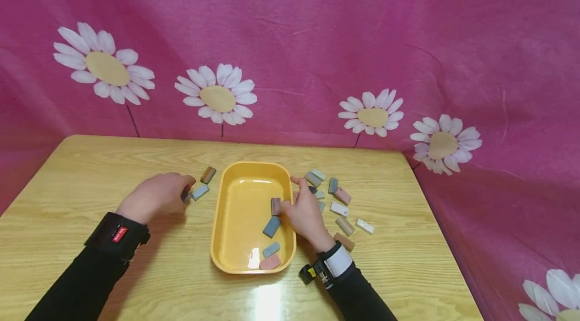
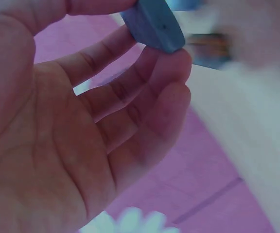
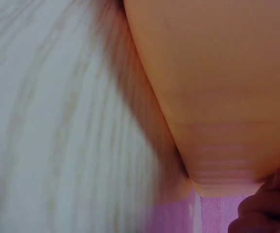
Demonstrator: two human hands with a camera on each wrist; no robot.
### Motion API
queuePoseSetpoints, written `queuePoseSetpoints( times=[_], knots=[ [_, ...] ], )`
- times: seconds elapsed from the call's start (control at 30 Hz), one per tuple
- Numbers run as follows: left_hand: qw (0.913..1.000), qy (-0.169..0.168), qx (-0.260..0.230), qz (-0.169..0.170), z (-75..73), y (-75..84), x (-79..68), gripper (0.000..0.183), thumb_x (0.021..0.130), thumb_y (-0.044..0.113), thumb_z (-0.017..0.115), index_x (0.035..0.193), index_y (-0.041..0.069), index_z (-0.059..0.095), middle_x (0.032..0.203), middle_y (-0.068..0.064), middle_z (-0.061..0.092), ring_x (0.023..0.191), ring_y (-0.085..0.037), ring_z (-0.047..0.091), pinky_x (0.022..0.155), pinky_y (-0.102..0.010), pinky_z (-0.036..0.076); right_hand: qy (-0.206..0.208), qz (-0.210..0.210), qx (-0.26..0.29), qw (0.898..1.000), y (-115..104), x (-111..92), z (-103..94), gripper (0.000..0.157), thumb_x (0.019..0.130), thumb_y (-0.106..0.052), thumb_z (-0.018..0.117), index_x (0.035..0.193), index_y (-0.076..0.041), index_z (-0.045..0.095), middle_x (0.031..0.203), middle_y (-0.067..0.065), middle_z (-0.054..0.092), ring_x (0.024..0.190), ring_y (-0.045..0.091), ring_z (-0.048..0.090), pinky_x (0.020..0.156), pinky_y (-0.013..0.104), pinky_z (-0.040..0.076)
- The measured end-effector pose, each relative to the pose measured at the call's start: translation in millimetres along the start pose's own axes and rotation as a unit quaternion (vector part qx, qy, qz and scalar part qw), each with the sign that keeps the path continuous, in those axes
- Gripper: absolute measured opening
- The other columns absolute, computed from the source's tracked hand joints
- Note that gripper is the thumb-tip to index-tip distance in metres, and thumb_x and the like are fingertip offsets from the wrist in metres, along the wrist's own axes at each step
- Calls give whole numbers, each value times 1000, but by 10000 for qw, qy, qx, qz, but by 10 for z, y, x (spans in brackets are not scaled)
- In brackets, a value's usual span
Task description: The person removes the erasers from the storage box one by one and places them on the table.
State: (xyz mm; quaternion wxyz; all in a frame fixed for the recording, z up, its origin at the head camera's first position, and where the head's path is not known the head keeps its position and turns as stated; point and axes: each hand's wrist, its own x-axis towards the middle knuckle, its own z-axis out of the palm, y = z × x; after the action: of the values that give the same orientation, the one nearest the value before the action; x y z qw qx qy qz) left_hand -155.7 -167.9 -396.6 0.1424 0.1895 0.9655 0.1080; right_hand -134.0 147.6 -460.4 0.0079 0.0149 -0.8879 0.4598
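My left hand (image 1: 160, 194) pinches a small blue-grey block (image 2: 154, 26) between thumb and fingertips, at the left of the table. Beside those fingertips lie a pale grey-blue block (image 1: 200, 192) and a brown block (image 1: 208, 175). A yellow tray (image 1: 216, 230) stands in the middle. Its right rim is gripped by my right hand (image 1: 308, 213), thumb over the inner side and fingers outside. Inside the tray, near that thumb, is a reddish-brown block (image 1: 275, 206). A dark blue-grey block (image 1: 271, 226), a lighter grey one (image 1: 271, 249) and a pink one (image 1: 270, 261) lie below it.
Several more blocks lie scattered right of the tray, among them a white block (image 1: 339, 209), a pink-brown block (image 1: 342, 195) and a tan block (image 1: 345, 226). A pink cloth (image 1: 294, 59) with daisies hangs behind the wooden table (image 1: 113, 160).
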Motion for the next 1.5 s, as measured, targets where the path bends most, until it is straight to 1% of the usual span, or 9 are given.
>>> queuePoseSetpoints(
  times=[0.27,0.47,0.7,0.9,1.0,1.17,1.23,1.33,1.5],
  knots=[
    [9997,-176,-133,-139,238,-258,-115,20,69,6,61,85,11,49,70,-1,44,63,-18,41,56,-34,32,7,100,114,9999,46,-5,-84,64,74,-11,56,135,-11,37,69,1,60,52,12,54,47,29,46],
    [9998,-42,-57,-191,104,-201,-63,18,76,13,60,93,9,54,73,0,49,63,-17,43,55,-34,35,52,113,-130,9998,72,5,-145,63,75,-14,56,135,-11,37,66,1,57,51,13,52,49,28,46],
    [9966,659,270,422,-228,323,193,16,75,15,61,90,13,55,73,2,49,65,-16,45,58,-34,37,73,120,-166,9998,92,12,-197,63,75,-14,56,135,-12,37,65,1,57,51,14,52,49,28,46],
    [9900,600,855,947,-334,886,520,28,78,24,65,103,14,59,91,0,57,75,-17,51,68,-36,45,25,124,-87,9999,65,15,-199,64,75,-14,57,135,-12,37,69,1,59,54,13,54,51,28,47],
    [9858,393,1019,1279,-300,1132,707,29,78,29,64,102,14,60,90,1,58,74,-16,52,67,-35,44,16,139,-103,9998,57,27,-189,63,75,-14,58,135,-12,37,72,-1,61,57,12,55,52,27,47],
    [9839,-270,1102,1380,-143,1419,909,29,74,39,64,92,16,60,80,6,56,69,-13,50,61,-32,41,-99,165,-36,9998,42,40,-143,65,75,-13,58,136,-11,35,71,0,61,55,13,55,50,27,45],
    [9842,-638,1062,1262,-61,1491,942,32,73,45,66,88,18,59,76,6,54,67,-12,49,60,-30,39,-149,181,-55,9997,30,30,-115,65,75,-14,58,136,-11,35,68,1,58,53,13,53,49,27,45],
    [9835,-913,965,1225,60,1548,981,34,70,49,69,83,20,58,70,6,50,64,-12,47,58,-28,36,-176,169,-111,9996,-4,-1,-78,66,75,-17,61,135,-11,36,64,0,54,53,12,52,49,27,44],
    [9813,-892,1125,1281,182,1601,1032,28,64,43,73,74,21,59,69,5,51,63,-13,47,58,-28,37,-138,107,-254,9995,-28,-16,-59,67,72,-17,60,135,-12,37,58,-1,45,49,12,46,46,26,39]
  ],
)
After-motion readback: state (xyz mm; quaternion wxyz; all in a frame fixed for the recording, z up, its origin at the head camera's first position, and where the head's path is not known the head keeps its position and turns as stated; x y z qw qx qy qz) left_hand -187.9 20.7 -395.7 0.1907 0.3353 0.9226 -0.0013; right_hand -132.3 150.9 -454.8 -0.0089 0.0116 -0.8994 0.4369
